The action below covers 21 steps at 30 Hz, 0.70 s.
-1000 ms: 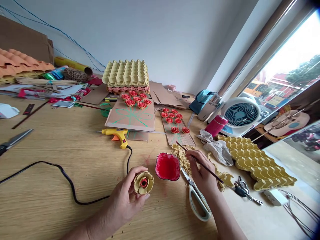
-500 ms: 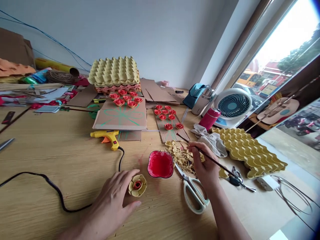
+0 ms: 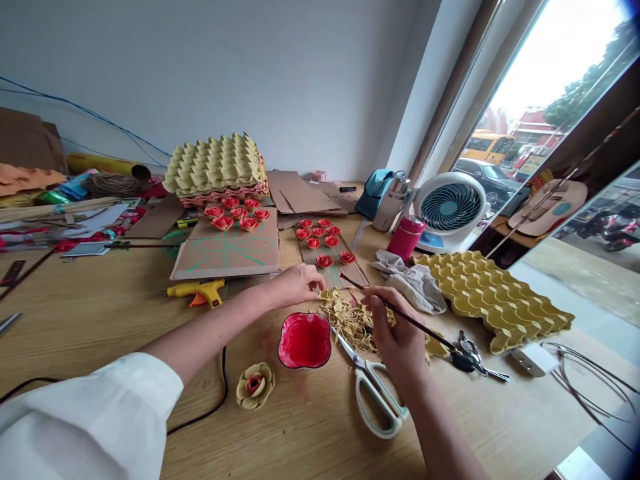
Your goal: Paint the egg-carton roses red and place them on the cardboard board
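Note:
My right hand (image 3: 400,330) holds a thin dark paintbrush (image 3: 423,325), its tip raised toward the upper left. My left hand (image 3: 299,283) reaches past the red paint bowl (image 3: 305,340), fingers curled down at the left edge of a heap of tan cut scraps (image 3: 350,317). What those fingertips grip, if anything, is hidden. On the table, left of the bowl, sits a tan paper flower (image 3: 255,386) with a red centre. White-handled scissors (image 3: 376,393) lie between the bowl and my right forearm.
Red flowers (image 3: 325,260) rest on cardboard behind the scraps; others top a cardboard piece (image 3: 227,257) with green lines. A yellow glue gun (image 3: 197,291) lies behind my left forearm. Rightward are a grey cloth (image 3: 413,283), a pink can (image 3: 406,237), a yellow egg tray (image 3: 495,297) and keys (image 3: 473,360).
My left hand has left the side of the tan flower and stretched forward to the scraps. My right hand keeps the paintbrush in nearly the same pose. The view has shifted slightly.

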Motion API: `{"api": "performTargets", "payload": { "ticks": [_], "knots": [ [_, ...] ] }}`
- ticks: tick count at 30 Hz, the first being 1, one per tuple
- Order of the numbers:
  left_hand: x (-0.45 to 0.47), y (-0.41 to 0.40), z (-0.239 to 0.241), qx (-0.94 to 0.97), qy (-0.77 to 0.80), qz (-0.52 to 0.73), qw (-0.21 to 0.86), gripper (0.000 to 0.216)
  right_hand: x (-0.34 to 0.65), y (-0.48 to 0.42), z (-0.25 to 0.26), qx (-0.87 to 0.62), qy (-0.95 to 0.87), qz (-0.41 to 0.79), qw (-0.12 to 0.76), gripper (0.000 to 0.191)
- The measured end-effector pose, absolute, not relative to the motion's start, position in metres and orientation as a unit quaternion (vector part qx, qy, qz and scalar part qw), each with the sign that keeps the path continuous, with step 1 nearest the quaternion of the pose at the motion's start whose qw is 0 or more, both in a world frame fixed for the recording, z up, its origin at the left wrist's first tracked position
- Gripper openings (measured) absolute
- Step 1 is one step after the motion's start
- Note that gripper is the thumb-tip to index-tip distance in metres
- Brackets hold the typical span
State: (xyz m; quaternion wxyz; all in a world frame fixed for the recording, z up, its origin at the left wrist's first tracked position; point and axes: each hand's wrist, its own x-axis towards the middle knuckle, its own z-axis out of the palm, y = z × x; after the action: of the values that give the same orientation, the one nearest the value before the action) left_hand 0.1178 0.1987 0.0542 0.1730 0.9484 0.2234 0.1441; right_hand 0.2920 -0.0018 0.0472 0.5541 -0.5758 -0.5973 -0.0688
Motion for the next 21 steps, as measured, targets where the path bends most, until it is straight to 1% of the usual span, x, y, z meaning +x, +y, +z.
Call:
{"api": "performTargets", "payload": {
  "ticks": [4,8,15,21],
  "knots": [
    [0.137,0.200,0.031,0.952,0.214,0.126,0.177,0.018,0.291,-0.003,0.050,-0.567,-0.598,-0.058,0.564,0.018],
    [0.135,0.201,0.026,0.939,0.244,0.154,0.187,0.016,0.290,-0.004,0.049,-0.566,-0.583,-0.051,0.580,0.019],
    [0.105,0.194,0.050,0.896,0.298,0.255,0.210,0.013,0.286,-0.001,0.046,-0.566,-0.540,-0.015,0.623,0.023],
    [0.085,0.160,0.073,0.884,0.275,0.331,0.183,0.017,0.278,-0.005,0.048,-0.537,-0.586,-0.022,0.606,0.018]
  ]
}}
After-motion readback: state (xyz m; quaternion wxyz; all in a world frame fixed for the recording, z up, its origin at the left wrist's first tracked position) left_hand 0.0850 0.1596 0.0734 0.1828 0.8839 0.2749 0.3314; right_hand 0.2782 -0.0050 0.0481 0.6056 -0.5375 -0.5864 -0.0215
